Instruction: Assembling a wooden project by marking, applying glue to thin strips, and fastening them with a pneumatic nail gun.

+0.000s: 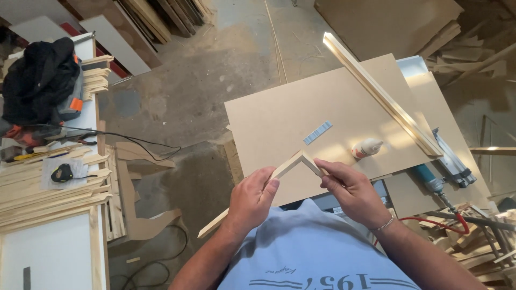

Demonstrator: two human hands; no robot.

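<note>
Hands meet over the brown board worktop (pixel 279 123). The left hand (pixel 250 201) has its fingers wrapped around a long pale wooden strip (pixel 236 207) that slants down past the wrist. The right hand (pixel 352 190) pinches a short pale wooden strip (pixel 313 164) with narrow fingers. Both strips touch at their cut ends and make a pointed corner just above the hands. It looks like one corner is being pressed together, and no other corners show. A small glue bottle (pixel 366 147) lies near, beside a grey strip of staples (pixel 317 132). Another long wooden moulding (pixel 381 96) rests across the board.
</note>
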